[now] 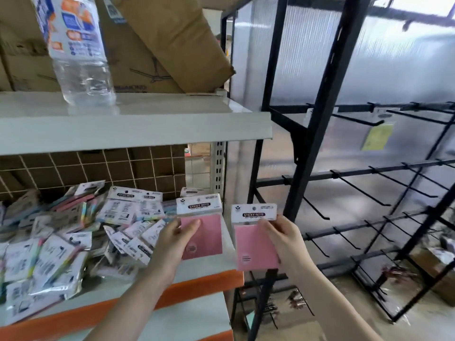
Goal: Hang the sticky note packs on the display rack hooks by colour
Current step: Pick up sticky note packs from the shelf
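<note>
Head view, listed near to far. Left hand (176, 238): fingers and thumb curled round a pink sticky note pack (200, 227), held upright over the right end of the lower shelf (211, 267), white "STICKY NOTE" header card on top. Right hand (283, 238): pinching a second pink sticky note pack (254, 238) by its right edge, held upright just past the shelf end, in front of the black display rack (317, 134); the two packs are side by side, apart. Lower shelf: grey top, orange front edge. Loose pile of sticky note packs (73, 237): lying on the lower shelf to the left of the held packs, mixed colours, many face down, overlapping. Upper shelf (138, 129): grey, above the pile. Clear plastic bottle (78, 50): upright on the upper shelf, blue and orange label. Cardboard boxes (162, 40): behind the bottle, one flap bent down. Display rack: black frame with rows of black hooks (357, 190) on crossbars, ribbed translucent panel behind. Yellow sticky note pack (376, 136): hanging on an upper-row hook, blurred.
</note>
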Tool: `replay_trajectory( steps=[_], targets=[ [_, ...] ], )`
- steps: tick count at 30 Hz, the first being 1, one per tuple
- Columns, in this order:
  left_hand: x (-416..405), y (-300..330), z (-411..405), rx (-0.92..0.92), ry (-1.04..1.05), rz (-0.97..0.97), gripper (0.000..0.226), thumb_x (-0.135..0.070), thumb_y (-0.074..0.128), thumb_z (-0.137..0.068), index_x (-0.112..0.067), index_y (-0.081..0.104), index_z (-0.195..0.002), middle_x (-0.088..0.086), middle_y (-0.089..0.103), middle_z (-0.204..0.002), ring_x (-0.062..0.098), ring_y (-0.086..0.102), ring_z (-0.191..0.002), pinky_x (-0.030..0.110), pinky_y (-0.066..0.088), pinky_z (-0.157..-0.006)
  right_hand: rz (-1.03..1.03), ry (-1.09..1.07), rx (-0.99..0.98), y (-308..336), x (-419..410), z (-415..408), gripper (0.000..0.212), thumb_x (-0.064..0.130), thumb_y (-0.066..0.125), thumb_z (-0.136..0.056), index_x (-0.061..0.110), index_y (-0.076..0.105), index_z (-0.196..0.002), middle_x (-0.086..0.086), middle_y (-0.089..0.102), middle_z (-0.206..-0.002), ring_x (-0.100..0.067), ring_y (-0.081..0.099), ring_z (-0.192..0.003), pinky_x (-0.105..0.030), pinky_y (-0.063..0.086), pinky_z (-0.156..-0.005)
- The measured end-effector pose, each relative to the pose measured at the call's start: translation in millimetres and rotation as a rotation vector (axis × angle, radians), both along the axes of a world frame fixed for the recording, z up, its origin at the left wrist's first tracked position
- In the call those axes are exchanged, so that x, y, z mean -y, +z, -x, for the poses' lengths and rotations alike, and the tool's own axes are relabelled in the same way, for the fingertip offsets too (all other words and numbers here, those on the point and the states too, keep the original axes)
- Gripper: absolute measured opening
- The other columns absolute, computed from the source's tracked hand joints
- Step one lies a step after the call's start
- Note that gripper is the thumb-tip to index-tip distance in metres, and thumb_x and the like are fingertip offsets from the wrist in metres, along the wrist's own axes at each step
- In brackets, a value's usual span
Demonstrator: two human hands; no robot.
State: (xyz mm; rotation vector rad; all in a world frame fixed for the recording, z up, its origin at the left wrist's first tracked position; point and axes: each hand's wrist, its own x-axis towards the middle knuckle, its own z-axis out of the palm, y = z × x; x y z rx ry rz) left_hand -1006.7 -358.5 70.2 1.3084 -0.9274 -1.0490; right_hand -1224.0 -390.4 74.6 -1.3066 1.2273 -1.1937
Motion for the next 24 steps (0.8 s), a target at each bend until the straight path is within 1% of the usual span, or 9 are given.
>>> replay_trajectory(
  steps=[4, 8, 11, 14, 16, 18, 20, 22, 24],
  targets=[
    [0, 8, 49, 0.086, -0.001, -0.022, 0.070, -0.072, 0.069, -0.058, -0.026, 0.061, -0.111, 0.002, 0.066, -0.104, 0.027, 0.061, -0.101, 0.048, 0.048, -0.092, 0.097, 0.051, -0.157, 8, -6, 46, 0.015, 0.032, 0.059, -0.092, 0.021, 0.067, -0.086, -0.001, 0.071, -0.085, -0.028, 0.065, -0.082, -0.037, 0.050, -0.071],
    [-9, 24, 105, 0.056, 0.022, 0.059, 0.021, -0.041, 0.063, -0.086, -0.024, 0.059, -0.097, 0.004, 0.062, -0.094, 0.023, 0.057, -0.093, 0.035, 0.047, -0.073, 0.147, 0.047, -0.132, 16, -14, 95, 0.021, 0.040, 0.059, -0.091, 0.021, 0.069, -0.088, -0.002, 0.073, -0.084, -0.030, 0.065, -0.074, -0.036, 0.047, -0.065],
    [-19, 34, 140, -0.003, 0.052, 0.121, 0.028, -0.044, 0.070, -0.076, -0.023, 0.060, -0.091, 0.002, 0.063, -0.093, 0.021, 0.057, -0.089, 0.034, 0.044, -0.070, 0.204, 0.052, -0.109, 24, -21, 132, 0.045, 0.056, 0.061, -0.083, 0.012, 0.067, -0.092, -0.018, 0.068, -0.088, -0.040, 0.060, -0.070, -0.037, 0.045, -0.062],
    [-31, 40, 177, 0.013, 0.014, 0.179, 0.030, -0.041, 0.069, -0.072, -0.016, 0.056, -0.081, 0.001, 0.061, -0.079, 0.013, 0.058, -0.073, 0.032, 0.041, -0.064, 0.227, 0.027, -0.094, 31, -26, 168, 0.022, 0.039, 0.059, -0.091, 0.019, 0.068, -0.090, -0.010, 0.071, -0.087, -0.020, 0.061, -0.069, -0.035, 0.045, -0.062],
    [-38, 42, 204, 0.057, -0.010, 0.217, 0.042, -0.051, 0.063, -0.062, -0.013, 0.054, -0.079, 0.006, 0.057, -0.076, 0.005, 0.056, -0.062, 0.028, 0.042, -0.062, 0.231, 0.005, -0.065, 34, -29, 191, 0.019, 0.033, 0.057, -0.093, 0.019, 0.068, -0.089, -0.012, 0.070, -0.087, -0.021, 0.058, -0.070, -0.035, 0.044, -0.062],
    [-39, 39, 227, 0.077, -0.016, 0.242, 0.050, -0.057, 0.060, -0.057, -0.013, 0.054, -0.081, 0.007, 0.056, -0.079, 0.007, 0.056, -0.065, 0.020, 0.045, -0.057, 0.235, -0.029, -0.028, 35, -33, 212, 0.018, 0.032, 0.057, -0.094, 0.019, 0.068, -0.086, -0.015, 0.068, -0.084, -0.023, 0.056, -0.070, -0.035, 0.042, -0.062],
    [-38, 38, 248, 0.084, -0.032, 0.238, 0.051, -0.057, 0.061, -0.060, -0.014, 0.059, -0.086, 0.009, 0.062, -0.086, 0.019, 0.061, -0.080, 0.013, 0.046, -0.054, 0.232, -0.071, -0.015, 39, -35, 232, 0.019, 0.031, 0.057, -0.094, 0.024, 0.067, -0.080, -0.005, 0.067, -0.075, -0.021, 0.055, -0.069, -0.034, 0.041, -0.063],
    [-36, 37, 266, 0.075, -0.047, 0.239, 0.058, -0.058, 0.062, -0.066, -0.009, 0.060, -0.096, 0.022, 0.061, -0.097, 0.030, 0.060, -0.087, 0.016, 0.048, -0.058, 0.226, -0.098, -0.013, 43, -36, 249, 0.019, 0.032, 0.057, -0.094, 0.028, 0.067, -0.078, 0.005, 0.067, -0.073, -0.019, 0.057, -0.071, -0.035, 0.044, -0.066],
    [-35, 40, 279, 0.062, -0.044, 0.233, 0.056, -0.055, 0.064, -0.079, -0.002, 0.057, -0.096, 0.029, 0.057, -0.101, 0.028, 0.057, -0.086, 0.016, 0.048, -0.060, 0.218, -0.113, 0.024, 46, -37, 265, 0.017, 0.033, 0.057, -0.094, 0.026, 0.068, -0.082, 0.006, 0.069, -0.076, -0.019, 0.059, -0.073, -0.037, 0.046, -0.068]
  ],
)
